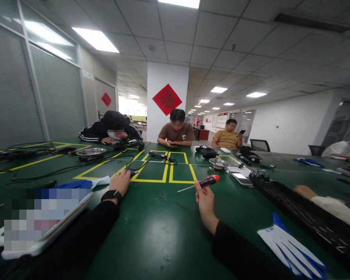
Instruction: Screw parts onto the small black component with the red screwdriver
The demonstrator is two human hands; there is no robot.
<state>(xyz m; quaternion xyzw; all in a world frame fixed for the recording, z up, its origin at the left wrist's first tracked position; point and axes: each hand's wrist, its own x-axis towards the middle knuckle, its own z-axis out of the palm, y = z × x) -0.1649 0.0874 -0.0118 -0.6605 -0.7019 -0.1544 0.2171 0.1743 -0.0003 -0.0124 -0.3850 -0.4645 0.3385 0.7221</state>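
My right hand [203, 196] grips a screwdriver [209, 180] by its red and black handle, and the thin metal shaft points left over the table. Several small screws [163, 196] lie loose on the green table [151, 221] near the tip. My left hand [121, 182], with a black watch on the wrist, rests on the table at a yellow tape line. Its fingers close on a short black piece [133, 174] with a cable by it; the exact kind is unclear. Beyond both hands lies a black handheld device [160, 156] with a cable.
To the left stands a white tray [46, 235] with blurred contents, beside a blue-white glove [81, 183]. At right lie a phone [241, 179], a metal bowl [218, 163], a long black rail [303, 214] and gloves [291, 245]. Another metal bowl [91, 153] sits far left. Several people sit around.
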